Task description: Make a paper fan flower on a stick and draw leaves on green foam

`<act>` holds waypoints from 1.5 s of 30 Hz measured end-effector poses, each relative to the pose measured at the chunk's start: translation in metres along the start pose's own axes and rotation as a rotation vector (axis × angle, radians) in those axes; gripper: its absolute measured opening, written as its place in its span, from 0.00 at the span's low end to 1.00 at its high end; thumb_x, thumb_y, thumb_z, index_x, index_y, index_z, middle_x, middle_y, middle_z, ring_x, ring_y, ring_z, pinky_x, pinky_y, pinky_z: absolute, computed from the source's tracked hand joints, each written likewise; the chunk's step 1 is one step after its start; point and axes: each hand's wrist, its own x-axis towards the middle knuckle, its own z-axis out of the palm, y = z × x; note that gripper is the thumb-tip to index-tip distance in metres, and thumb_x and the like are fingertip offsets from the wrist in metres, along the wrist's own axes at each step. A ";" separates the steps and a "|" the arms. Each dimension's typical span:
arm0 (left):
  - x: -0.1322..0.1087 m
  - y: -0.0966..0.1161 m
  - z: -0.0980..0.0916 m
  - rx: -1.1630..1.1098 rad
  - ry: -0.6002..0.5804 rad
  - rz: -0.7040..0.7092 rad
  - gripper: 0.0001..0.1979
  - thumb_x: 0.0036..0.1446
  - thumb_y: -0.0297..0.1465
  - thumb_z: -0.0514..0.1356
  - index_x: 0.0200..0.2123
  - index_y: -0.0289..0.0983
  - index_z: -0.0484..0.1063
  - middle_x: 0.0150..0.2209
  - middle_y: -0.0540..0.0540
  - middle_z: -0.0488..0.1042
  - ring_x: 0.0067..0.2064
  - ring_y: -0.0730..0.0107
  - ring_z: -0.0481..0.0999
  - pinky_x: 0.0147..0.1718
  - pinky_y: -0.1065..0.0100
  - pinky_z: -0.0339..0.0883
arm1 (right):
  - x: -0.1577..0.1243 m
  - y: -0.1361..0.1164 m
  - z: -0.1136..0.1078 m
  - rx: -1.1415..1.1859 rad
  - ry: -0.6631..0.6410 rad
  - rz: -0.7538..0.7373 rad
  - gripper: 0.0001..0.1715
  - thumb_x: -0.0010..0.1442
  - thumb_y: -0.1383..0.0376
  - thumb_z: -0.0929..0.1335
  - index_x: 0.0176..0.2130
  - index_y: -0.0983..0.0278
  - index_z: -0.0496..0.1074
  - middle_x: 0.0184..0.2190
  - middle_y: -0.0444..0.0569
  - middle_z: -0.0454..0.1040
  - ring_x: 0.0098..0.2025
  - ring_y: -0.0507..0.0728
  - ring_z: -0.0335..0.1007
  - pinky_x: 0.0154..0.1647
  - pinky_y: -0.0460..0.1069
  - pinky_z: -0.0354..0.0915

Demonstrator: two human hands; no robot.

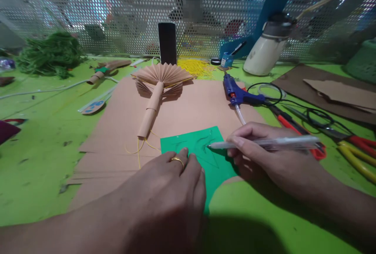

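Note:
A sheet of green paper (216,160) with thin dark lines drawn on it lies in the middle, partly over brown paper. My right hand (258,152) grips a clear-barrelled pen (282,143), its tip at the drawn lines. Across the lower left part of the green sheet, my left hand (179,183) rests with its fingers lying on the paper, a ring on one of them; nothing is held in it. Just beyond is a pleated brown paper fan shape (161,76) on a rolled paper tube (150,115), with yellow strings (139,150) trailing from the tube's end.
Stacked brown paper (111,128) covers the table's middle. Rightward lie a blue glue gun (241,93), a red cutter (289,125), scissors (355,148) and a black cable. Behind stand a phone (167,43), yellow strands (195,68) and a white jug (264,50). Green strands (49,52) sit far left.

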 end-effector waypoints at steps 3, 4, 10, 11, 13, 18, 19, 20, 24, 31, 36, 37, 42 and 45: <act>-0.001 0.002 -0.002 0.020 -0.021 -0.058 0.08 0.53 0.30 0.58 0.34 0.36 0.77 0.34 0.41 0.78 0.34 0.59 0.73 0.32 0.59 0.71 | -0.001 -0.003 -0.001 0.019 -0.016 0.027 0.12 0.59 0.60 0.70 0.27 0.64 0.73 0.20 0.43 0.73 0.18 0.46 0.64 0.17 0.40 0.61; -0.001 0.004 -0.004 0.024 -0.011 -0.073 0.09 0.53 0.30 0.58 0.34 0.36 0.77 0.35 0.41 0.78 0.34 0.59 0.74 0.32 0.59 0.71 | -0.001 -0.004 -0.001 0.031 -0.016 0.041 0.12 0.58 0.62 0.70 0.25 0.64 0.72 0.20 0.43 0.72 0.18 0.46 0.64 0.17 0.39 0.61; -0.001 0.006 -0.004 0.052 0.034 -0.048 0.12 0.54 0.28 0.56 0.39 0.36 0.77 0.38 0.41 0.79 0.31 0.60 0.73 0.28 0.60 0.70 | 0.001 -0.007 -0.001 0.091 0.043 0.089 0.13 0.61 0.63 0.68 0.25 0.64 0.70 0.18 0.42 0.71 0.18 0.46 0.64 0.16 0.38 0.58; -0.001 0.005 -0.003 0.043 0.018 -0.062 0.13 0.54 0.27 0.55 0.40 0.37 0.77 0.38 0.41 0.79 0.32 0.60 0.74 0.30 0.59 0.71 | 0.001 -0.006 -0.001 0.080 0.036 0.077 0.13 0.61 0.62 0.68 0.27 0.64 0.71 0.19 0.43 0.72 0.18 0.46 0.64 0.16 0.38 0.59; -0.001 0.001 -0.001 -0.011 0.018 -0.030 0.13 0.56 0.28 0.54 0.39 0.37 0.77 0.36 0.42 0.78 0.32 0.61 0.73 0.32 0.59 0.71 | 0.000 -0.005 -0.001 0.045 0.023 0.054 0.14 0.62 0.58 0.68 0.28 0.63 0.72 0.21 0.43 0.73 0.18 0.46 0.64 0.16 0.40 0.59; -0.003 0.002 -0.002 0.009 0.006 -0.062 0.10 0.56 0.28 0.56 0.38 0.35 0.76 0.35 0.39 0.77 0.35 0.57 0.75 0.36 0.55 0.72 | -0.001 -0.003 0.000 -0.021 0.007 0.029 0.15 0.61 0.55 0.69 0.29 0.63 0.73 0.20 0.43 0.71 0.18 0.48 0.62 0.16 0.41 0.57; -0.003 0.004 -0.003 0.015 0.000 -0.079 0.10 0.56 0.28 0.56 0.39 0.35 0.75 0.35 0.39 0.77 0.35 0.57 0.75 0.37 0.54 0.72 | -0.001 -0.003 0.000 -0.037 0.005 0.020 0.15 0.62 0.56 0.69 0.29 0.64 0.73 0.20 0.44 0.71 0.18 0.47 0.62 0.16 0.42 0.57; -0.003 0.005 -0.004 0.011 -0.004 -0.076 0.10 0.56 0.28 0.56 0.39 0.35 0.75 0.36 0.38 0.77 0.35 0.56 0.75 0.37 0.54 0.72 | 0.000 -0.003 0.000 -0.048 0.004 0.010 0.15 0.62 0.56 0.69 0.29 0.64 0.73 0.21 0.44 0.72 0.18 0.47 0.62 0.16 0.42 0.57; -0.003 0.005 -0.004 0.006 0.025 0.003 0.10 0.56 0.28 0.54 0.37 0.35 0.75 0.36 0.38 0.77 0.33 0.58 0.74 0.33 0.56 0.72 | -0.001 -0.004 0.000 -0.035 -0.029 -0.006 0.13 0.61 0.58 0.69 0.29 0.64 0.74 0.21 0.44 0.73 0.19 0.46 0.62 0.17 0.40 0.58; -0.001 -0.001 -0.002 0.007 0.064 0.006 0.11 0.54 0.29 0.55 0.37 0.36 0.75 0.34 0.40 0.77 0.30 0.60 0.72 0.28 0.59 0.70 | 0.000 -0.007 -0.002 0.089 0.019 0.095 0.14 0.60 0.60 0.69 0.26 0.63 0.70 0.19 0.42 0.72 0.19 0.47 0.64 0.17 0.40 0.60; 0.000 0.004 -0.004 0.038 0.011 -0.050 0.10 0.54 0.28 0.54 0.34 0.36 0.75 0.34 0.40 0.77 0.33 0.58 0.74 0.33 0.56 0.72 | -0.001 -0.003 0.000 -0.007 0.009 0.005 0.14 0.62 0.57 0.68 0.30 0.63 0.73 0.23 0.43 0.74 0.20 0.46 0.64 0.18 0.40 0.59; 0.000 0.005 -0.005 0.045 -0.019 -0.063 0.09 0.55 0.28 0.54 0.34 0.35 0.75 0.35 0.39 0.77 0.35 0.57 0.74 0.34 0.56 0.72 | -0.001 -0.003 0.000 -0.038 0.009 -0.015 0.14 0.62 0.56 0.68 0.30 0.63 0.74 0.24 0.44 0.75 0.20 0.46 0.65 0.18 0.40 0.59; -0.001 0.002 -0.006 -0.004 -0.122 0.001 0.08 0.56 0.28 0.55 0.32 0.35 0.74 0.34 0.39 0.76 0.38 0.55 0.76 0.33 0.57 0.73 | -0.001 -0.004 0.002 -0.094 -0.002 -0.044 0.14 0.62 0.56 0.69 0.30 0.63 0.75 0.23 0.44 0.75 0.21 0.48 0.67 0.20 0.41 0.61; -0.001 0.002 -0.007 -0.032 -0.120 0.026 0.08 0.54 0.27 0.55 0.32 0.35 0.74 0.34 0.39 0.76 0.37 0.55 0.76 0.33 0.57 0.74 | -0.001 -0.005 0.002 -0.043 -0.032 -0.001 0.14 0.61 0.56 0.69 0.29 0.63 0.75 0.24 0.45 0.75 0.21 0.48 0.67 0.19 0.41 0.62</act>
